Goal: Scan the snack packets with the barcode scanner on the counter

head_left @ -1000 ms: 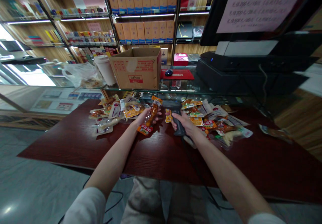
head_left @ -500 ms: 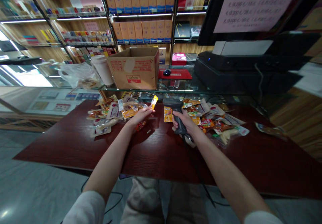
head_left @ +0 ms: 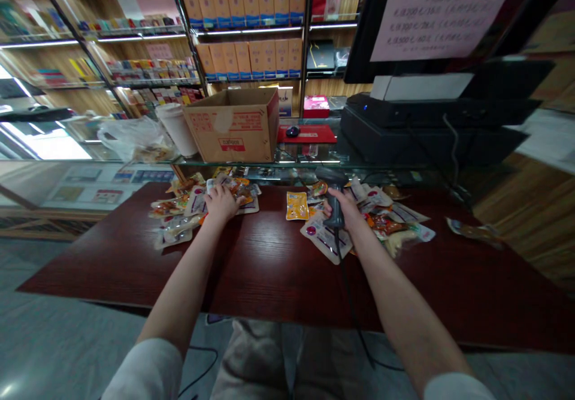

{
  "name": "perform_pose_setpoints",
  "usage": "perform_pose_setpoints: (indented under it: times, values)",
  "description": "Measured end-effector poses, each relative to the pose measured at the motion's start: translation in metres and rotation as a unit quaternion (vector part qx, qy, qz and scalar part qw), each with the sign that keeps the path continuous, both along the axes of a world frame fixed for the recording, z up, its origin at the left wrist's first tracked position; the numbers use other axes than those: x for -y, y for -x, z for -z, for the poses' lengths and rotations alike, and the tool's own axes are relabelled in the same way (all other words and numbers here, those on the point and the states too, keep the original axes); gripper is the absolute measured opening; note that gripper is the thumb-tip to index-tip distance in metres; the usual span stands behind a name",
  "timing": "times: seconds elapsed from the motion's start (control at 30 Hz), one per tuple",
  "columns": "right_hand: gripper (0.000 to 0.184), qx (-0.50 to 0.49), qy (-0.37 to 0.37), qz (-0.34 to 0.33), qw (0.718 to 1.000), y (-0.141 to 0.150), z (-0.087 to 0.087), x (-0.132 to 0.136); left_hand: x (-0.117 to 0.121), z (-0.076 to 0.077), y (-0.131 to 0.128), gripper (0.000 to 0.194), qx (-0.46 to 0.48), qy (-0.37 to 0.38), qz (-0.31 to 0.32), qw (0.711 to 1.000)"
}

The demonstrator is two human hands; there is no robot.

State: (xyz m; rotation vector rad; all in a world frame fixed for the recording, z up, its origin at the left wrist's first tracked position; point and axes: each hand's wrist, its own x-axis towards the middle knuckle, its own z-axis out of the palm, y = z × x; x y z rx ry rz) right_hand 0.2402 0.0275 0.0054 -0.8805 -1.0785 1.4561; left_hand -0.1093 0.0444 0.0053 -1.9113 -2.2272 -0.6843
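Observation:
My left hand (head_left: 221, 203) lies palm down on a heap of small vacuum-sealed snack packets (head_left: 179, 214), and I cannot see a packet held in it. My right hand (head_left: 345, 207) grips a black corded handheld barcode scanner (head_left: 334, 199) with its head pointing away from me. A white snack packet (head_left: 322, 238) lies just below that hand, and a yellow packet (head_left: 297, 206) sits to its left. A second heap of packets (head_left: 389, 225) lies to its right. Both heaps rest on a dark red wooden table (head_left: 269, 268).
A glass counter (head_left: 309, 163) stands behind the table, holding a cardboard box (head_left: 231, 126), a paper cup (head_left: 176, 129), a plastic bag (head_left: 135, 139), a computer mouse (head_left: 292, 131) on a red mat, and a black till (head_left: 431, 126). The scanner's cord (head_left: 345, 298) hangs over the table's near edge.
My left hand has let go of the orange packet and moved down onto the left heap. The scanner has moved right, and a white packet now lies below it.

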Motion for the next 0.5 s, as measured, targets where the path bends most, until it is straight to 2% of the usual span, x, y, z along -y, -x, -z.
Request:
perform_pose_setpoints:
  times: [0.07, 0.13, 0.2, 0.27, 0.33, 0.4, 0.5]
  values:
    - [0.035, 0.002, -0.005, 0.009, 1.000, -0.002, 0.002, -0.002, -0.001, -0.003, -0.011, 0.068, 0.001, -0.036, 0.016, 0.999]
    - [0.035, 0.005, 0.002, 0.007, 1.000, -0.003, 0.004, -0.003, -0.003, -0.005, -0.034, 0.060, 0.004, -0.058, 0.061, 0.996]
    - [0.036, 0.007, 0.009, 0.001, 1.000, -0.003, 0.006, -0.004, -0.006, -0.002, -0.067, 0.045, 0.027, -0.040, 0.141, 0.989]
    - [0.037, 0.014, 0.015, -0.010, 1.000, -0.001, 0.006, -0.004, -0.012, 0.007, -0.103, 0.040, 0.098, 0.012, 0.176, 0.979]
    - [0.036, 0.022, 0.014, -0.019, 0.999, 0.000, 0.006, -0.003, -0.018, 0.018, -0.135, 0.048, 0.187, 0.065, 0.153, 0.968]
    - [0.035, 0.029, 0.009, -0.020, 0.999, 0.002, 0.007, -0.002, -0.023, 0.028, -0.157, 0.056, 0.222, 0.094, 0.122, 0.963]
    - [0.032, 0.034, 0.000, -0.010, 0.999, 0.005, 0.006, -0.001, -0.027, 0.033, -0.165, 0.063, 0.230, 0.114, 0.091, 0.962]
